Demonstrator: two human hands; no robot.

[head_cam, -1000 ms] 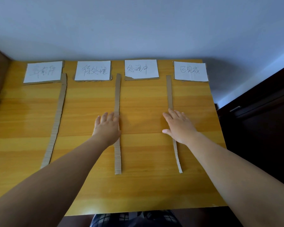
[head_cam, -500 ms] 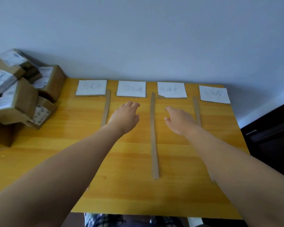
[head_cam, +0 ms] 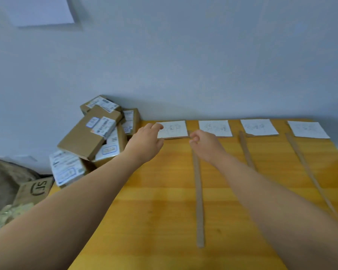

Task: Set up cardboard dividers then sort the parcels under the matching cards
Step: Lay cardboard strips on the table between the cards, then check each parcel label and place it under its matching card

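Several white cards with handwriting lie in a row along the far edge of the yellow wooden table; the leftmost card is beside my left hand. Three cardboard divider strips run toward me: left strip, middle strip, right strip. A pile of brown parcels with white labels sits left of the table against the wall. My left hand reaches out above the table's far left corner, fingers relaxed, holding nothing. My right hand hovers over the left strip's far end, fingers loosely curled and empty.
A cardboard box with a printed logo and a brown sack lie at the lower left, beside the table. The grey wall rises right behind the cards. A pale sheet hangs on the wall at top left.
My view has swung left and up, bringing the parcel pile into sight. Both hands left the strips and moved left toward the pile, away from the middle and right dividers.
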